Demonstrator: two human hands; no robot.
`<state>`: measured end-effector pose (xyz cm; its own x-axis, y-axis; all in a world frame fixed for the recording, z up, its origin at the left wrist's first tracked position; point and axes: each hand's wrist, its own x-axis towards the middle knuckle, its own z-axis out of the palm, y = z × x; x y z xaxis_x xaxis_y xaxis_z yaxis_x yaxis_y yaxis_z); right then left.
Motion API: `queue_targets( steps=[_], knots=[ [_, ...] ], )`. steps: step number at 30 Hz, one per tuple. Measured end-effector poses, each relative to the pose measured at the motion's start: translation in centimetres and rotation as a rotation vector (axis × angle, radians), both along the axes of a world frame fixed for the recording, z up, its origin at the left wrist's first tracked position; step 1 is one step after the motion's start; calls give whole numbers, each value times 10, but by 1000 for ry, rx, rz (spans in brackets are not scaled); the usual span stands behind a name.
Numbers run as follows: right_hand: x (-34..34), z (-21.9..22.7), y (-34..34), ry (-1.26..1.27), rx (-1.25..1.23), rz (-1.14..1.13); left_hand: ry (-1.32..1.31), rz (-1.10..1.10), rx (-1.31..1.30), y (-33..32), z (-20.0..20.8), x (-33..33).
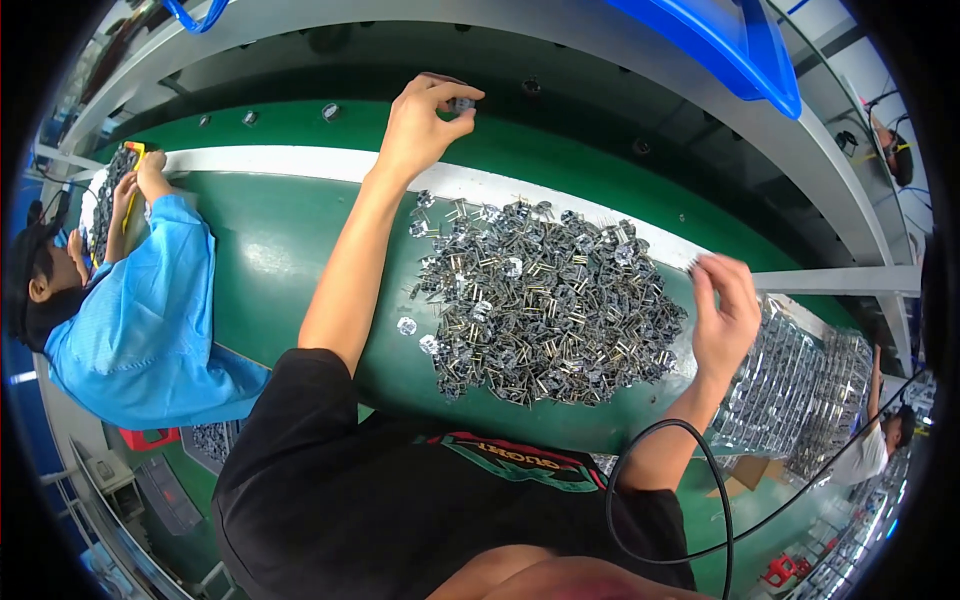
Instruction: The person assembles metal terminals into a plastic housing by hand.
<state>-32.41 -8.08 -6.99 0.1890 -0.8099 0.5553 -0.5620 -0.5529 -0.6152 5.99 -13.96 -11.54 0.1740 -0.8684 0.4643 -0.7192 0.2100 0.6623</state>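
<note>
The left hand (425,122) pinches a part (462,104) above the far green strip (270,132); the right hand (727,312), fingers curled narrow, hovers right of the pile (550,300) — whether holding anything, I cannot tell. The pile lies on the near green table (260,290) — between both forearms.

The parts (550,310) are silver-grey with golden pins (548,384), the tabletop (270,270) green, the bin (775,75) bright blue.

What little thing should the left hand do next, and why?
Maybe the left hand should set its small part down on the green strip: the hand is above it, and similar parts already sit there, spaced apart.
</note>
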Motion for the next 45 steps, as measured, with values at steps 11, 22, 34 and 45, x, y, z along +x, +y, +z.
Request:
queue_targets(
  steps=[11,22,34,45],
  knots=[
    [86,32,-14,-197,-1,354,253,-505,-42,40,50,-81],
    [91,31,-10,-178,-35,246,462,-668,194,64,75,-105],
    [92,32,-5,-100,-111,239,366,-639,203,69,77,-108],
    [108,26,2,-285,260,120,520,-612,121,74,76,-111]
  ],
)
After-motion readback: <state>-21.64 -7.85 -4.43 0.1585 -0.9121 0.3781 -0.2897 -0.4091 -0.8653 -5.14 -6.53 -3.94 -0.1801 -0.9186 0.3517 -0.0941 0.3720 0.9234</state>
